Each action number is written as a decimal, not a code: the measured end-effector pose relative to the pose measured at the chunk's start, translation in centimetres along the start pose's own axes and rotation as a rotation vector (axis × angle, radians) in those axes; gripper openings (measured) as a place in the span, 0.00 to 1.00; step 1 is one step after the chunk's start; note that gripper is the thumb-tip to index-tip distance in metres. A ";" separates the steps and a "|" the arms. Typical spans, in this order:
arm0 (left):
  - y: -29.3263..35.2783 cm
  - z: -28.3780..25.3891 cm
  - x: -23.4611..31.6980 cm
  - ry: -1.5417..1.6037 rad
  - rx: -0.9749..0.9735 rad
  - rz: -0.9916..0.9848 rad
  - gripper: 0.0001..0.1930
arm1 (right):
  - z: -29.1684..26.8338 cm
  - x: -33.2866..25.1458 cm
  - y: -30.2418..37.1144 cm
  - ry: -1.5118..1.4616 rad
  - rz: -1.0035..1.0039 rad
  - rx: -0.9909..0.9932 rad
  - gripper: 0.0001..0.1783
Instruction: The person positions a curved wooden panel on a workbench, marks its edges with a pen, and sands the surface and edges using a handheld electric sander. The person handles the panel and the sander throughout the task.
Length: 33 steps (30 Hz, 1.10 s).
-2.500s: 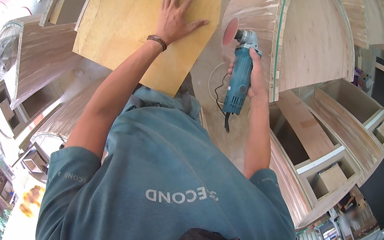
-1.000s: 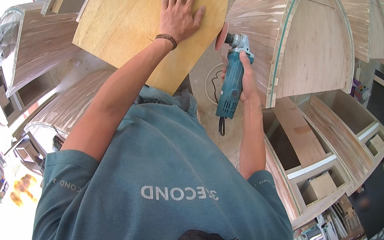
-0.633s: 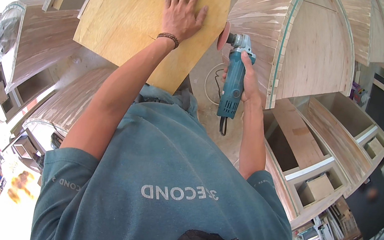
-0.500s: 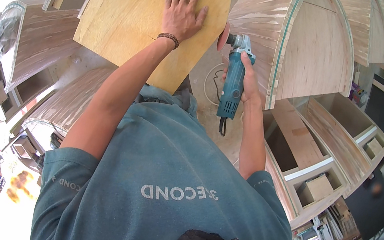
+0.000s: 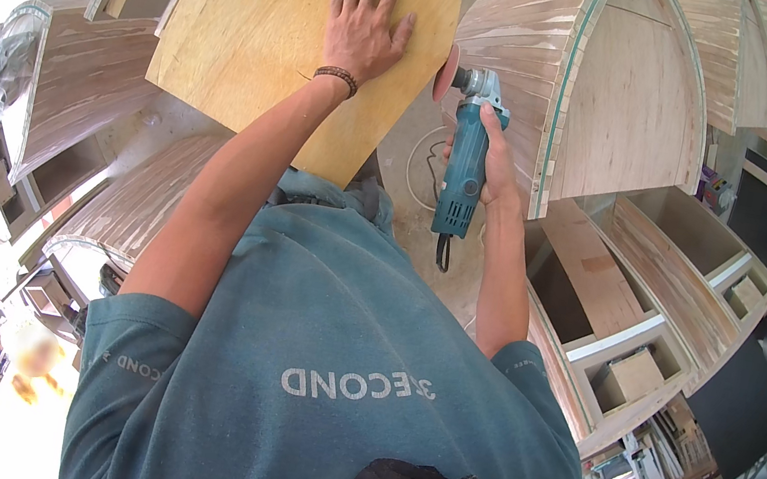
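My left hand (image 5: 363,28) lies flat, fingers spread, on a large yellowish plywood panel (image 5: 245,34). A braided bracelet circles that wrist. My right hand (image 5: 501,163) grips the body of a teal angle grinder (image 5: 466,167), held upright with its cord hanging from the lower end. A reddish sanding disc (image 5: 447,74) on the grinder's head is set edge-on at the panel's right edge; it appears to touch that edge. The fingers on the grinder's far side are partly hidden.
Curved wooden cabinets stand close on both sides, one (image 5: 517,49) just right of the disc. Open-compartment wooden units (image 5: 635,373) sit at the lower right. A pale cable (image 5: 413,168) loops on the floor below the grinder. Clear plastic wrap (image 5: 9,65) hangs at the far left.
My hands, the panel and the grinder stay almost in place. At the far right and lower left, small blurred shapes in the background have shifted.
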<state>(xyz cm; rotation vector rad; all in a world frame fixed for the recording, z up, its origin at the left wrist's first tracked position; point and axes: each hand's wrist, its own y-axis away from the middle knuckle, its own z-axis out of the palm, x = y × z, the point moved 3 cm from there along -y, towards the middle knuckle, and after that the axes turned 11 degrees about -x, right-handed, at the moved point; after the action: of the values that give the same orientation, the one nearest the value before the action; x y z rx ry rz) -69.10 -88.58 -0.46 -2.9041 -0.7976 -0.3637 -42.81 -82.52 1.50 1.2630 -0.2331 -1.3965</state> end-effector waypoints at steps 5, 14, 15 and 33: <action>0.0 0.0 0.1 -0.004 -0.004 -0.006 0.35 | -0.3 0.1 -0.3 0.018 0.011 -0.024 0.37; 0.0 0.1 0.0 0.011 -0.001 -0.005 0.36 | 0.6 -1.0 0.1 0.038 0.014 -0.003 0.35; 0.0 0.1 0.0 0.011 -0.001 -0.006 0.36 | 0.5 -1.0 0.1 0.041 0.015 -0.007 0.35; 0.0 -0.1 0.1 0.023 0.006 -0.008 0.35 | 0.2 -1.9 -0.6 0.079 0.033 0.009 0.39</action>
<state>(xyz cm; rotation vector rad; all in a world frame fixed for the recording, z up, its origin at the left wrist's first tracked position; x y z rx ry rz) -69.08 -88.54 -0.30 -2.8867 -0.8056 -0.3933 -43.84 -80.93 2.18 1.3137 -0.2057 -1.3165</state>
